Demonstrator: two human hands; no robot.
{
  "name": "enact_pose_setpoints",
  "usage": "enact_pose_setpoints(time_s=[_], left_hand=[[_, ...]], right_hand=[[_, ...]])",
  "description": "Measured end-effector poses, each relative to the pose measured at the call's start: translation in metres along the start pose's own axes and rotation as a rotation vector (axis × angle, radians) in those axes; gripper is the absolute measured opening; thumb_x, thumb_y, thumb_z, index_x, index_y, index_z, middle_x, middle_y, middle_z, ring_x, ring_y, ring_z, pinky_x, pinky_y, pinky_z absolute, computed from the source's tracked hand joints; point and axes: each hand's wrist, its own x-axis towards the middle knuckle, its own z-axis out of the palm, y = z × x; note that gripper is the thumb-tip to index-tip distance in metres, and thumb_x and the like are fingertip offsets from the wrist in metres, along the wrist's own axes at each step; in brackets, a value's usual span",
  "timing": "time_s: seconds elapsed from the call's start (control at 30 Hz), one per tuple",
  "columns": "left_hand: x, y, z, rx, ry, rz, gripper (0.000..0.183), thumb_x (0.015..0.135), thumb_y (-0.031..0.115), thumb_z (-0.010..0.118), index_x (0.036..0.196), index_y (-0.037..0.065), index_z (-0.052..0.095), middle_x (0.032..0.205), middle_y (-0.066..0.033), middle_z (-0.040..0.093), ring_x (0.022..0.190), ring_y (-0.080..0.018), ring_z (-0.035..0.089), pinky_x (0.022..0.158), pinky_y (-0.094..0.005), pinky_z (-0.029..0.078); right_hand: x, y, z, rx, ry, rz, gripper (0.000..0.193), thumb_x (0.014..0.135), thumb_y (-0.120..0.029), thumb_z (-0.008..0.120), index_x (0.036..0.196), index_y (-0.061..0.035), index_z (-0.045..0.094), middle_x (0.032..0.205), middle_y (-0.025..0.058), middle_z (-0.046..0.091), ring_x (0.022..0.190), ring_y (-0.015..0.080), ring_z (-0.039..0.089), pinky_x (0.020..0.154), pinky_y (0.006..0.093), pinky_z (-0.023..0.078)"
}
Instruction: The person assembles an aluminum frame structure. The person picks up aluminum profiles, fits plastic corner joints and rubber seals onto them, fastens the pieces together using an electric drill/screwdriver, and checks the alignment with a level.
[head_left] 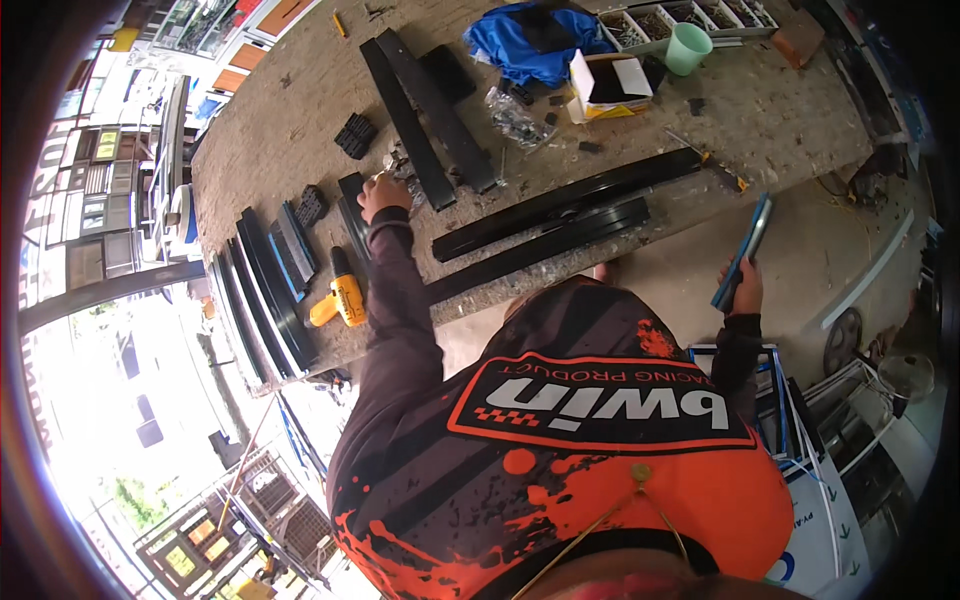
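My left hand (383, 197) is over the workbench with its fingers bent together at the end of a short black profile (352, 205). Small shiny pieces (398, 162) lie just beyond the fingertips; what the fingers pinch is too small to make out. Off the bench's front edge, my right hand (746, 290) is closed round a short profile length (742, 252) with a blue face, held tilted upright. Close to my left forearm lies a yellow cordless drill (345, 298) with a black chuck.
Long black profiles (565, 218) lie on the bench (270, 150), with more lengths (262, 290) at its left end. Farther back are a blue cloth (530, 50), an opened small carton (607, 88), a green cup (688, 48) and a divided tray (640, 28). A screwdriver (722, 170) lies near the front edge.
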Motion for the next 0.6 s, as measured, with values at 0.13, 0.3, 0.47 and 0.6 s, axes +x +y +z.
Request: enact_pose_setpoints(time_s=[0.13,0.3,0.47,0.6], left_hand=[[0.013,0.003,0.015,0.146,0.002,-0.018,0.053,0.076,0.049,0.069,0.119,0.018,0.06,0.131,-0.0157,0.048,0.122,-0.0373,0.044,0.096,-0.0485,0.044],[0.014,-0.024,0.029,-0.023,0.129,-0.06,0.045,0.076,0.039,0.072,0.109,0.01,0.061,0.111,-0.0168,0.059,0.112,-0.0364,0.051,0.093,-0.0479,0.042],[-0.037,-0.002,-0.016,-1.383,-0.04,-0.13,0.026,0.088,0.025,0.061,0.105,0.006,0.057,0.106,-0.0134,0.064,0.083,-0.0261,0.061,0.072,-0.0381,0.049],[-0.131,0.076,-0.065,-2.354,-0.629,-0.169,0.037,0.096,0.022,0.043,0.127,0.003,0.047,0.12,-0.0171,0.057,0.083,-0.0248,0.06,0.068,-0.0319,0.048]], right_hand=[[0.044,-0.029,0.012,-0.064,-0.1,-0.035,0.026,0.096,-0.028,0.052,0.109,-0.0055,0.051,0.088,0.0047,0.058,0.069,0.0149,0.059,0.06,0.0289,0.049],[0.06,-0.058,0.034,-0.007,-0.245,-0.022,0.029,0.095,-0.028,0.053,0.115,-0.0064,0.051,0.1,0.0053,0.061,0.073,0.0143,0.06,0.062,0.0291,0.051],[0.052,-0.076,0.049,0.515,-0.487,0.119,0.036,0.096,-0.028,0.055,0.124,-0.0068,0.049,0.118,0.0101,0.058,0.101,0.0264,0.06,0.085,0.0434,0.051],[0.051,-0.076,0.08,0.669,-0.837,0.159,0.036,0.095,-0.022,0.059,0.126,-0.0079,0.049,0.127,0.0109,0.055,0.12,0.0379,0.052,0.098,0.0553,0.043]])
